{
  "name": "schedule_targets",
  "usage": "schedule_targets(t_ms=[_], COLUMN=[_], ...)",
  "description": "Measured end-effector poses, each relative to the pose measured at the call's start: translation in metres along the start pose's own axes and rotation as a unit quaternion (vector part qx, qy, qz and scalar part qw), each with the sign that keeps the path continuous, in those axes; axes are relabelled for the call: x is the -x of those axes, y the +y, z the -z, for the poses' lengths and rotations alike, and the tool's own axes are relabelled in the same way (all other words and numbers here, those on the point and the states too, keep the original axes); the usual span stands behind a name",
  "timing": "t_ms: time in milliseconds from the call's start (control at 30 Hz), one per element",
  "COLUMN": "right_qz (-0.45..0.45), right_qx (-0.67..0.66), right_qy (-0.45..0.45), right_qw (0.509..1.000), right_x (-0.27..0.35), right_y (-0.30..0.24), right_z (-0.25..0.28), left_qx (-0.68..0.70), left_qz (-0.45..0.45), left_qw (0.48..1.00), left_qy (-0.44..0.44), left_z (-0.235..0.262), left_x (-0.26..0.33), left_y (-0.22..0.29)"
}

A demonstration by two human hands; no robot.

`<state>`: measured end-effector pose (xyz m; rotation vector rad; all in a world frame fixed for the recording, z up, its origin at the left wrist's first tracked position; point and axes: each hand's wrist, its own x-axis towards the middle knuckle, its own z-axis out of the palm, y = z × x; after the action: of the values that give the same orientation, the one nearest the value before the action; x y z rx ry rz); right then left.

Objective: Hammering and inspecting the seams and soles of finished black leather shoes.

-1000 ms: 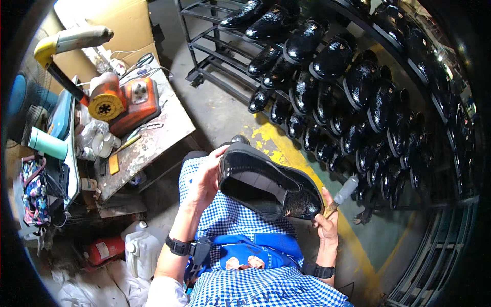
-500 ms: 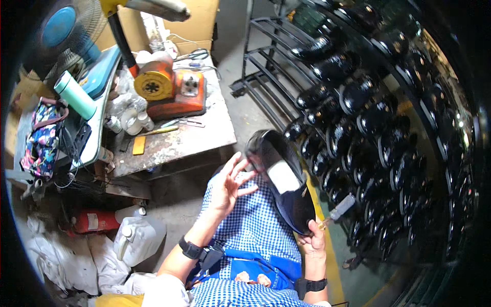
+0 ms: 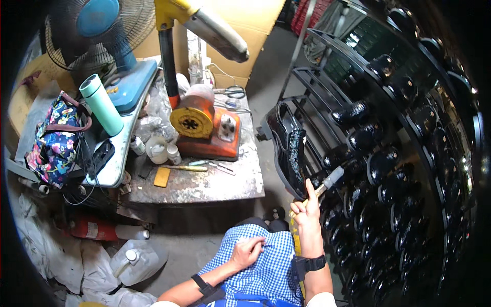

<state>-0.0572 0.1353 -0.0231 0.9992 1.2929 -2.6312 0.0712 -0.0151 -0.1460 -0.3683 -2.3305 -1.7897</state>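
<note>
Right of worktable point(image 3: 243, 187): black shoe point(image 3: 290, 156) | right hand point(image 3: 306, 211): pinching shoe and pale-tipped tool point(image 3: 334, 177) | left hand point(image 3: 249, 253): loosely closed, over apron point(image 3: 279, 256)

Mint tumbler point(image 3: 103, 108) beside floral bag point(image 3: 57, 146)

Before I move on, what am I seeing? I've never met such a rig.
There is no robot: two bare hands belong to a person whose head-worn fisheye camera looks down at them, bending straight edges near the rim. The right hand holds a glossy black shoe by its near end, plus a tool with a pale end. The left hand is over the blue checked apron, with nothing visible in it. The worktable bears an orange machine with a round yellow front, a yellow block and scissors. At right, a rack holds more black shoes.
</note>
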Motion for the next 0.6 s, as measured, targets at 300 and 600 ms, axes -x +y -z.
schedule_targets(t_ms=[300,600], right_qz=[-0.027,-0.082], right_qx=[-0.029,0.031], right_qy=[-0.194,-0.158], right_qw=[0.98,0.984], right_x=[-0.067,-0.079], right_y=[-0.015,-0.022], right_z=[-0.097,-0.174], left_qx=[0.036,0.034], left_qz=[0.029,0.022], left_qw=[0.999,0.999], left_qy=[-0.016,-0.002], left_z=[0.002,-0.001], left_x=[-0.011,-0.012], left_y=[0.005,0.002])
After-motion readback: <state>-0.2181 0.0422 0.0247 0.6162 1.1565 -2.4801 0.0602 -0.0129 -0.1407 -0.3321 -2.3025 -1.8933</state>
